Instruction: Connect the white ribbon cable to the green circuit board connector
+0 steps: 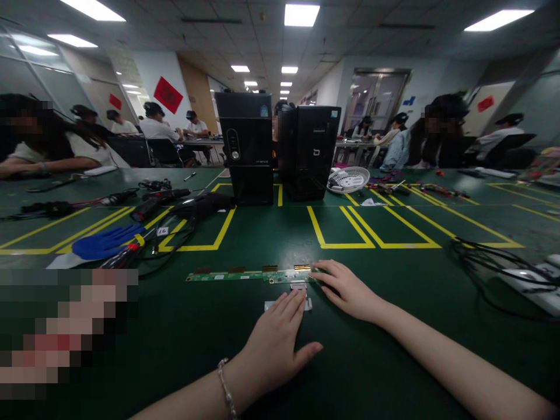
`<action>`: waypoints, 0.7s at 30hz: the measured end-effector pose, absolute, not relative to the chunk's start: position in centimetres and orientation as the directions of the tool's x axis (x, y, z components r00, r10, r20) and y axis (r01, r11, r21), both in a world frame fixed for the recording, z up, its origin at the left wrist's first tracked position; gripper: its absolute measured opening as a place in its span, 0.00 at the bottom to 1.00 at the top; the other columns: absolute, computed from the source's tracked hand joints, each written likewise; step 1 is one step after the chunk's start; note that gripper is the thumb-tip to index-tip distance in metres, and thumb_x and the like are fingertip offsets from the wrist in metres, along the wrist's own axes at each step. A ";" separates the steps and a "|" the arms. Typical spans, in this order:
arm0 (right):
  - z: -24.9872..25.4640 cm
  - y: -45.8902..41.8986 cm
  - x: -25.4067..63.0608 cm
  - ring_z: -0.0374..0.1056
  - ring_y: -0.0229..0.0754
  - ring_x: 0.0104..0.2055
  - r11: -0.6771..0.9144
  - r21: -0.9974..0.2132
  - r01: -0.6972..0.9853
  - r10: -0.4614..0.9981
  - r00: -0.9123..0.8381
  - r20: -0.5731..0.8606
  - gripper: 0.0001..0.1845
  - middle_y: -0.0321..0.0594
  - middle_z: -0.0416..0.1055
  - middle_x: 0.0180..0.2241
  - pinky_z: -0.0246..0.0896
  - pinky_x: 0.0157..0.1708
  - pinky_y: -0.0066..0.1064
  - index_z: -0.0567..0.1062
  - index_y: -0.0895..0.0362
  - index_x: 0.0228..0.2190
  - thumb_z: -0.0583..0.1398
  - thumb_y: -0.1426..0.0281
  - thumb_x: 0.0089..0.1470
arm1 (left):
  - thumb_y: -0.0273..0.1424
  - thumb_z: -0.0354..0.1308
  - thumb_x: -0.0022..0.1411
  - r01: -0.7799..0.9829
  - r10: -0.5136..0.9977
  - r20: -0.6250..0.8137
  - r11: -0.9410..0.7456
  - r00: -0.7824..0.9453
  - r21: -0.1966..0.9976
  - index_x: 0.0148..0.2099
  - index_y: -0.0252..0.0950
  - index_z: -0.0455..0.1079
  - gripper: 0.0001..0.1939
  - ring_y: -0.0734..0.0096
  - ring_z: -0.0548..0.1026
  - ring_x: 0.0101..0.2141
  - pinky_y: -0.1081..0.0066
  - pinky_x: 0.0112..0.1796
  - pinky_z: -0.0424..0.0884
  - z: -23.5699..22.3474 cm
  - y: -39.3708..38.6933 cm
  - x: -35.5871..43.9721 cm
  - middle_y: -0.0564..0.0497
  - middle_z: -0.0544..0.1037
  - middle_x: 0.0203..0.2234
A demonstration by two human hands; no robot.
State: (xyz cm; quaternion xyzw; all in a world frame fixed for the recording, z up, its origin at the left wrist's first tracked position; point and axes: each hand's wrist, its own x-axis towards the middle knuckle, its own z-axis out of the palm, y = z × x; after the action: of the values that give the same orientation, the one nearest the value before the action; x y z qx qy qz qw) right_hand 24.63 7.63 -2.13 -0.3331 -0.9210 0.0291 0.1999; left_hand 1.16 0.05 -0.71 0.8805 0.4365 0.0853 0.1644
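Hands (276, 331) (350, 293) unclenched, palms down, at circuit board (238, 276) | glove (105, 242) left | cables (476, 273) right | computer towers (249, 186) (317, 154) beyond

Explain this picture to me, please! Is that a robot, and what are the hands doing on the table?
No robot here! These are a person's two bare hands, seen from a camera worn on that person's head, looking forward and down.

The left hand lies with its fingers over a small, flat whitish piece. The right hand has its fingers at the right end of a long, thin green circuit board. I can't tell whether it grips it.

Also on the dark green table are two tall black computer cases, a blue-and-white glove and a round white plastic basket.
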 end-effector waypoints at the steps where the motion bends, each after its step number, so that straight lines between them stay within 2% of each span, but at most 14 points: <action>1: -2.0 7.6 24.6 0.51 0.50 0.59 0.784 -0.183 0.593 0.617 -0.710 0.340 0.22 0.45 0.57 0.57 0.50 0.57 0.52 0.65 0.53 0.55 0.51 0.74 0.60 | 0.55 0.41 0.63 0.743 0.800 0.000 -0.558 0.600 0.369 0.68 0.32 0.46 0.41 0.54 0.49 0.64 0.54 0.60 0.52 -0.7 0.0 1.1 0.43 0.49 0.66; 9: -1.4 7.4 24.5 0.47 0.49 0.61 0.810 -0.172 0.560 0.586 -0.766 0.265 0.22 0.38 0.56 0.58 0.49 0.59 0.51 0.65 0.52 0.55 0.51 0.74 0.61 | 0.55 0.41 0.64 0.752 0.812 -0.004 -0.538 0.584 0.381 0.68 0.32 0.45 0.41 0.54 0.51 0.63 0.54 0.59 0.54 -1.0 0.0 1.1 0.42 0.49 0.65; 21: -0.8 7.1 24.3 0.46 0.49 0.62 0.806 -0.180 0.564 0.592 -0.764 0.256 0.22 0.39 0.58 0.58 0.49 0.59 0.51 0.66 0.54 0.55 0.51 0.74 0.60 | 0.54 0.41 0.64 0.754 0.814 -0.011 -0.533 0.581 0.384 0.68 0.33 0.46 0.40 0.55 0.50 0.63 0.55 0.60 0.53 -0.7 0.1 1.1 0.43 0.50 0.65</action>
State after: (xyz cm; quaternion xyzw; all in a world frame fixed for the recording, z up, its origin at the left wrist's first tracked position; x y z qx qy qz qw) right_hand 24.28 7.15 -0.84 -0.3082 -0.9380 0.0461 0.1518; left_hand 1.15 0.07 -0.69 0.8715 0.4497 0.0850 0.1764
